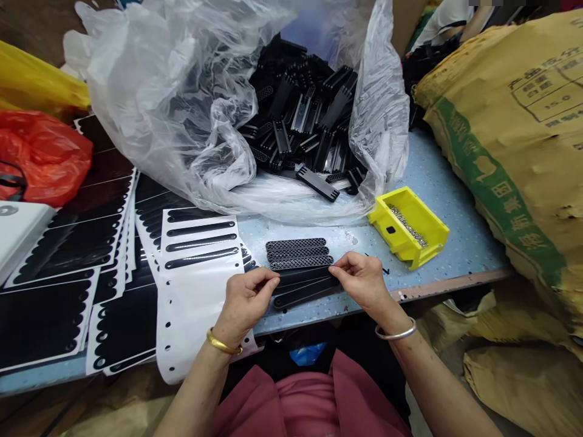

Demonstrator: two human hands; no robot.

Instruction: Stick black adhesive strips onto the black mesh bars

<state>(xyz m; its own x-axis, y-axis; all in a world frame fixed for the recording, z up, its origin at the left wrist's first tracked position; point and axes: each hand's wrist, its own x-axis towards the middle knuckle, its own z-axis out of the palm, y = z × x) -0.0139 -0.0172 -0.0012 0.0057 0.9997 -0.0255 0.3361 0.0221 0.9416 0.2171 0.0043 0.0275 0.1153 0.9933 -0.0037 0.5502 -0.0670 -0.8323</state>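
Your left hand [246, 301] and right hand [362, 280] pinch a black strip [306, 277] with closed fingers [272, 278] on the surface [437, 182], three mesh strips [298, 254] lie set out beside it, and many black pieces [300, 121] remain in the plastic bag [136, 103].

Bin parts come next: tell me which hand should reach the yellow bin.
Right hand, probably: it sits closer to the yellow bin, with nothing between them. The left hand is farther off, beyond the black strip both hands pinch.

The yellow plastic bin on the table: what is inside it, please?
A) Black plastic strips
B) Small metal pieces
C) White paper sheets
B: the open yellow plastic bin shows a heap of small silvery metal pieces inside it.
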